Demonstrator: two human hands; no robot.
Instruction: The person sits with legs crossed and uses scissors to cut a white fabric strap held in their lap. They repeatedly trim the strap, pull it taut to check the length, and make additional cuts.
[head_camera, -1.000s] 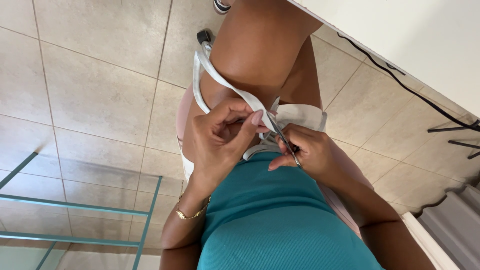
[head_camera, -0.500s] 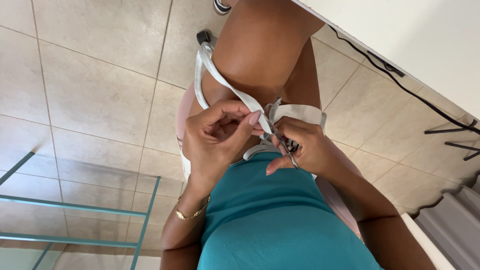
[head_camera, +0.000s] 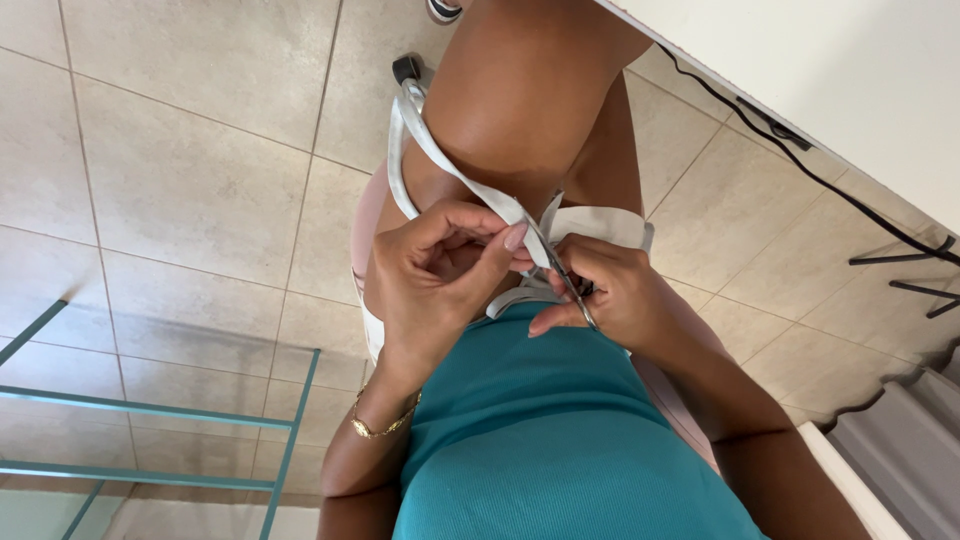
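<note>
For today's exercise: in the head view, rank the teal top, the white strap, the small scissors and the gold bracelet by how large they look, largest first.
1. teal top, though it lies nearest the camera
2. white strap
3. and 4. gold bracelet and small scissors: too alike to rank, since the hands hide part of the scissors.

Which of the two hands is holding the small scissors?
The right hand holds the scissors; the left hand, with the gold bracelet, only pinches the white strap.
</note>
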